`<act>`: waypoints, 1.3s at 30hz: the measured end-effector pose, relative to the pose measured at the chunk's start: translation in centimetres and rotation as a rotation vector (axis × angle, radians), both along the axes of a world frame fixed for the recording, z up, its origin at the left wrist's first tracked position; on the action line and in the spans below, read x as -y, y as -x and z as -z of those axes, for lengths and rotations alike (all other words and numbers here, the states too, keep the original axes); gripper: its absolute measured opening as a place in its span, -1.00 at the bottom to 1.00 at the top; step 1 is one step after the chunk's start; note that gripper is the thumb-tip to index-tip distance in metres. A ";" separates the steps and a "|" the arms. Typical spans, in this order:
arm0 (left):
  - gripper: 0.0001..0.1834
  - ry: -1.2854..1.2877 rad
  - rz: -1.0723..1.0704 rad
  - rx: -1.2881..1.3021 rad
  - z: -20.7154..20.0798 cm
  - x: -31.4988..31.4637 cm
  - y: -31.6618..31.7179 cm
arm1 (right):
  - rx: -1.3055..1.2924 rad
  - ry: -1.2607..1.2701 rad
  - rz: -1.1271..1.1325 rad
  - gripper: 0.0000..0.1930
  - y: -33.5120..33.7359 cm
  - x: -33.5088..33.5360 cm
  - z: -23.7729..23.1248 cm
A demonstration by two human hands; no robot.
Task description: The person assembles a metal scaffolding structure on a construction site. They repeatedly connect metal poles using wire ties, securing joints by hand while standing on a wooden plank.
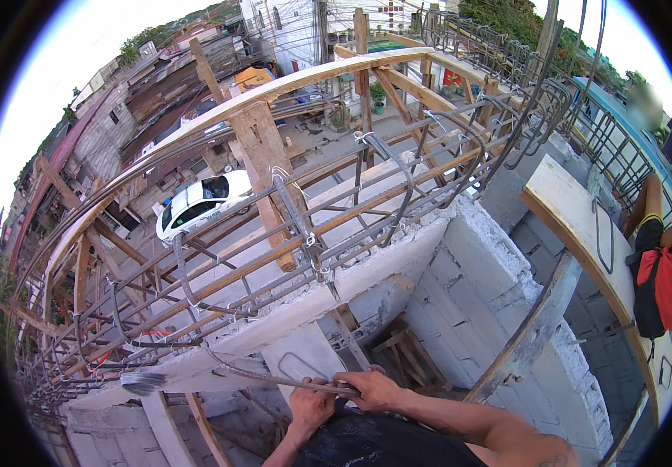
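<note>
Both hands are closed round a thin, brownish steel bar (262,375) just in front of my body. It runs left from my fists and curves up toward the rebar cage. My left hand (310,406) grips it with the thumb on top. Close beside it, my right hand (372,387) holds the end part, and its fingers are partly hidden. Beyond my hands, a bent wire loop (305,363) lies on a pale board (293,349). A bundle of tie wire (143,381) rests to the left on the concrete ledge.
A rebar cage (375,222) tied with white wire runs along the block wall (468,288). Timber formwork (258,148) stands beyond it, above a street with a white car (205,202). At right, a person in red (666,272) is beside a curved plywood board (577,226).
</note>
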State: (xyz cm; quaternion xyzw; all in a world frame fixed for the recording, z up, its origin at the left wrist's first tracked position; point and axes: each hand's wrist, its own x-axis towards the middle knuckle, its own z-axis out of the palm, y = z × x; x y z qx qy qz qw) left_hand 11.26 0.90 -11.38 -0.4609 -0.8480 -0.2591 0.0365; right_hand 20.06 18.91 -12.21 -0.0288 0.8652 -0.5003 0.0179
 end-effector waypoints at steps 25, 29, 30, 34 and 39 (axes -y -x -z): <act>-0.39 0.172 0.283 0.222 -2.3 -3.3 2.5 | -0.115 0.148 0.037 -0.63 -0.5 -0.2 -0.4; -0.60 0.089 -0.047 0.379 1.2 -2.7 1.5 | -0.163 0.129 0.067 -0.65 -0.8 -0.9 -0.2; -0.64 -0.026 -0.018 0.285 1.9 -2.8 1.6 | -0.218 0.137 0.080 -0.66 -0.9 -1.0 -0.1; -0.60 -0.008 0.045 0.408 2.5 -2.1 1.5 | -0.141 0.166 0.125 -0.68 -1.6 -0.9 0.1; -0.34 -0.038 0.241 0.668 1.5 -0.8 1.6 | 0.021 0.296 0.172 -0.69 -2.2 -0.2 -0.3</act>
